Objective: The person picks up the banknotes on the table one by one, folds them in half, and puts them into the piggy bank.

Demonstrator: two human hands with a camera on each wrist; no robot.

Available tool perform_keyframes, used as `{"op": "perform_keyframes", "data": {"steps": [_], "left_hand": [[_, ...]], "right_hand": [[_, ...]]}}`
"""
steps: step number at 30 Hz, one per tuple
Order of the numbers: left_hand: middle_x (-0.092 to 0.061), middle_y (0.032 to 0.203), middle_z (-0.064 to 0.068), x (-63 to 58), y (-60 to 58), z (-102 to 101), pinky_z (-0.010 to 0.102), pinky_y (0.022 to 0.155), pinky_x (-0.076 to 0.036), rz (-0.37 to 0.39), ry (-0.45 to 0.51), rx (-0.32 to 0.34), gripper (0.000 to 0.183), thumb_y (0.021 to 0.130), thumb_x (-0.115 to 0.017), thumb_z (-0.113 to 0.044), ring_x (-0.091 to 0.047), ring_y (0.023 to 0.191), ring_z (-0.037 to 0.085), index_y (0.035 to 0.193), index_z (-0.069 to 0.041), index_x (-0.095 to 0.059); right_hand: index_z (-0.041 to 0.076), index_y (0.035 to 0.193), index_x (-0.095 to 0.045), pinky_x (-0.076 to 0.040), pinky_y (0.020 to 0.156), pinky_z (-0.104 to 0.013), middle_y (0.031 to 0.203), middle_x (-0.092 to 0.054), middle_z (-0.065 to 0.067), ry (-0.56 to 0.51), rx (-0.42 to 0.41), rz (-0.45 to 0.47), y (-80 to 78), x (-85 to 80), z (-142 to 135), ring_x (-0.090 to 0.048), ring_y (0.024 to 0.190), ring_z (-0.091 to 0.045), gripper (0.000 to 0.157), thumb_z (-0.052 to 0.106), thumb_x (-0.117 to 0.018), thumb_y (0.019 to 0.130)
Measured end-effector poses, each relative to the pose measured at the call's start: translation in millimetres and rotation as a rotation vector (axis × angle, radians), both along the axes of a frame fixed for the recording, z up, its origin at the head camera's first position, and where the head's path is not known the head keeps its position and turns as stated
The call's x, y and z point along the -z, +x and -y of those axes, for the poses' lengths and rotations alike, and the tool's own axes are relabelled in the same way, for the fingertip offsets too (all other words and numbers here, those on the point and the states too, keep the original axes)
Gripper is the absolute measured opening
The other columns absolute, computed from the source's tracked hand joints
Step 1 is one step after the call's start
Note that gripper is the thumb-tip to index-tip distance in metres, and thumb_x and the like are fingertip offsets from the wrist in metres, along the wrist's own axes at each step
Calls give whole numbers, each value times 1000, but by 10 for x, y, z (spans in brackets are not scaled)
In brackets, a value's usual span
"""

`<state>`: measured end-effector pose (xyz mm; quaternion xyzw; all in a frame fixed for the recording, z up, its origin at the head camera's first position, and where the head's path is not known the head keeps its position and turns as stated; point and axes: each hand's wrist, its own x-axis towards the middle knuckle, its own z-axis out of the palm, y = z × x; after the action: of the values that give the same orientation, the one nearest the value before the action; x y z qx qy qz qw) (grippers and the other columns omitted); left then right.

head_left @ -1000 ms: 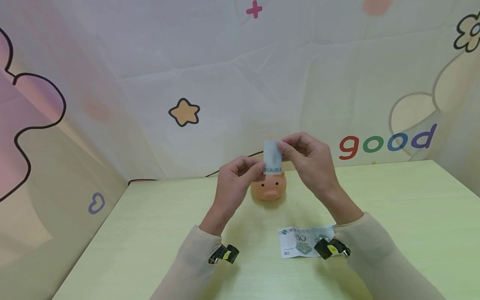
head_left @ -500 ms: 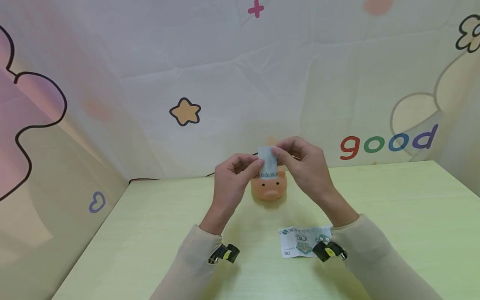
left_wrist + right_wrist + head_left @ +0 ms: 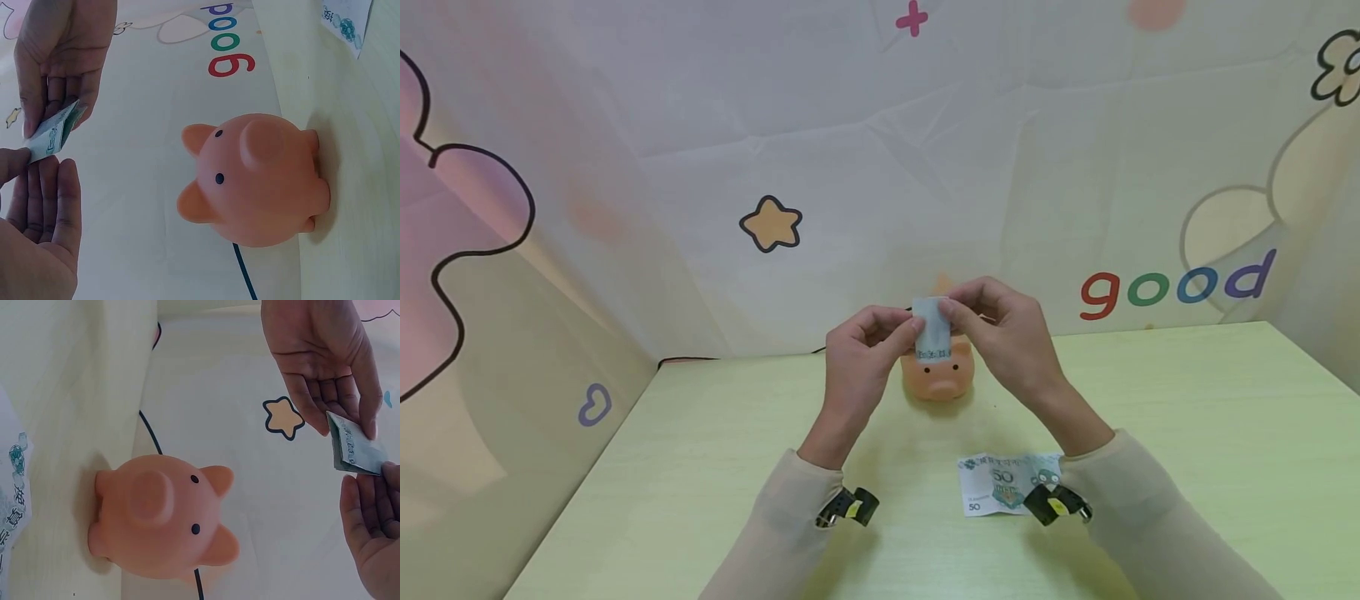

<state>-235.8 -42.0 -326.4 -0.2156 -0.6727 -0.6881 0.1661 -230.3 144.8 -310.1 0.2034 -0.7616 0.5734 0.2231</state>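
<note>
- Nearest are the sleeves; the right wrist camera hides part of a flat banknote on the table, which could slide if that arm dropped and brushed it.
- Beyond, the left hand pinches the left edge of a folded note between thumb and fingers; the right hand pinches its upper right corner.
- That note is in the air between both hands, well apart from the piggy bank. Its layers gape at one edge (clearer from the wrists), so a slack pinch might let it unfold, and uneven pulling might slip it from one hand.
- Behind stands the piggy bank, facing the person; a low knuckle could knock it.
- Farthest hangs the printed backdrop.
</note>
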Motion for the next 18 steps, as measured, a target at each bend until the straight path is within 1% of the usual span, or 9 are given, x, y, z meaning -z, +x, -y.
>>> {"op": "perform_keyframes", "data": {"steps": [4,7,13,18], "left_hand": [[-74,86,7,1,-3,-3,26,73,-62,-6,5,-20,13,95,-80,-6,-70,75,14,101,5,-76],[-73,83,7,6,-3,-3,24,68,-61,-17,-1,-41,12,95,-81,-6,-69,72,14,99,4,-77],[-74,83,7,24,-12,-3,22,64,-57,-40,-37,-87,11,94,-81,-6,-69,72,14,98,4,-78],[-75,83,7,29,-9,2,21,63,-54,-52,-64,-113,10,94,-81,-7,-68,73,15,97,2,-79]], "right_hand": [[-3,108,-72,-59,93,-28,100,-74,-13,-1,-11,11,-4,6,8,-72,87,-21,15,11,-73,103],[-3,108,-72,-59,88,-23,99,-74,-14,3,-19,13,-8,12,13,-72,85,-21,15,11,-73,103],[-3,108,-73,-59,87,-23,99,-74,-13,11,-27,14,-15,28,17,-73,84,-23,14,10,-73,103],[-3,109,-73,-60,86,-23,100,-75,-14,9,-36,20,-20,35,27,-73,85,-23,15,10,-72,103]]}}
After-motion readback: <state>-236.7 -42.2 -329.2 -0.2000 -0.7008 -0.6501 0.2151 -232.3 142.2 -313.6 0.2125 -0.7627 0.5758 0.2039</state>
